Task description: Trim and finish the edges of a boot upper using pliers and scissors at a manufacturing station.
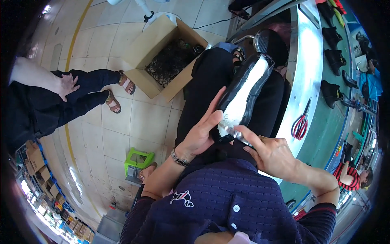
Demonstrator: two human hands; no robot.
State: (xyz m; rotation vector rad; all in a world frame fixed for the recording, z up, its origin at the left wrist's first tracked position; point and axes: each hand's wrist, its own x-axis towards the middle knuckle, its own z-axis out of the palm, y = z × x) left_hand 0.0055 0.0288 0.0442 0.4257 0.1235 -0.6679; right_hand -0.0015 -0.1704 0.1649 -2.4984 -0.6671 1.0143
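A black boot (240, 99) lies over my lap with its underside up, showing a long white bottom framed by black edging. My left hand (203, 132) grips it along its left side near the end closest to me, thumb resting on the white surface. In my right hand (271, 152) is a slim, shiny metal tool (239, 135), its tip against the white bottom at that near end. The fingers cover much of the tool, so its exact kind cannot be made out.
Red-handled scissors (300, 127) lie on the metal ledge (302, 77) to my right. Beyond it, several black boots (334, 61) stand on a green belt (321, 122). An open cardboard box (156, 38) holds tangled black scraps (172, 61). A person (44, 97) is at left, near a green stool (131, 162).
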